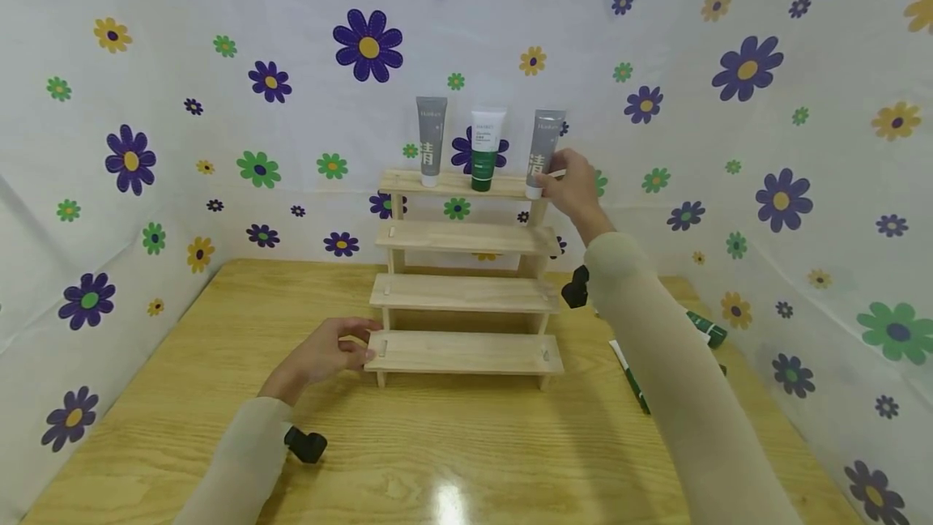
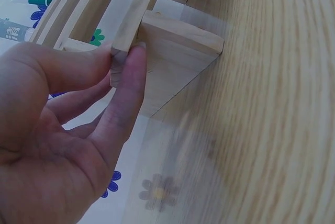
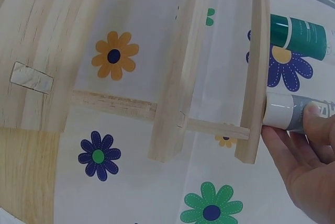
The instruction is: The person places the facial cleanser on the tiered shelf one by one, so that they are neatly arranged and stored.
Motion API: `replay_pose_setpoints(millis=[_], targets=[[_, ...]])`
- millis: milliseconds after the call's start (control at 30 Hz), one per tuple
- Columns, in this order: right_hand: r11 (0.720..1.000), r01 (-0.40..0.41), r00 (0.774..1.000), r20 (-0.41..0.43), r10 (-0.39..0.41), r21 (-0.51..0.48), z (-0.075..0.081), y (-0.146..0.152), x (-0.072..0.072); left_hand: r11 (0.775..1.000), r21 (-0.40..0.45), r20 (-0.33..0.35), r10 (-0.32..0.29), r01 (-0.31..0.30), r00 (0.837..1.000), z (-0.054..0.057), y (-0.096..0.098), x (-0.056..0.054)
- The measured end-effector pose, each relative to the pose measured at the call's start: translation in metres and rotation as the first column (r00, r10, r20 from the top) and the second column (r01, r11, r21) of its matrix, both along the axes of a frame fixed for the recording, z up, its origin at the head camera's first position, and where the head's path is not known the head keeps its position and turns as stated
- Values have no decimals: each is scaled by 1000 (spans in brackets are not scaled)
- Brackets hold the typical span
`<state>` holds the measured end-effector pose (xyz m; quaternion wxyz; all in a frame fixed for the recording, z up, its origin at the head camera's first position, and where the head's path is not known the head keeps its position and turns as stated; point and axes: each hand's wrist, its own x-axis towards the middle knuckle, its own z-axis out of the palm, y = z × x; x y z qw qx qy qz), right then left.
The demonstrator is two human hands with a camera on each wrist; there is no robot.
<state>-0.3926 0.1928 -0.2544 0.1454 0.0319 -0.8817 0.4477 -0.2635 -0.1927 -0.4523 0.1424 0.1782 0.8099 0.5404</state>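
A four-tier wooden shelf rack stands on the table. My left hand pinches the left end of its lowest board between thumb and fingers. On the top board a grey tube and a white-and-green tube stand upright on their caps. At the right end of that board, my right hand holds a second grey tube, white cap down, thumb on its front. In the right wrist view the cap meets the top board.
Right of the rack, partly behind my right sleeve, green-and-white tubes lie on the wooden table. The three lower boards hold no tubes. A white cloth with flowers hangs behind and at both sides.
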Motion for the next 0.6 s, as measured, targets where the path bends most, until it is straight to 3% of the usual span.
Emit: replay_pose_setpoints(millis=[600], targets=[[1000, 6, 1000, -17, -6, 13, -3, -4, -5, 1000, -13, 1, 5, -5, 1000, -1, 0, 0]])
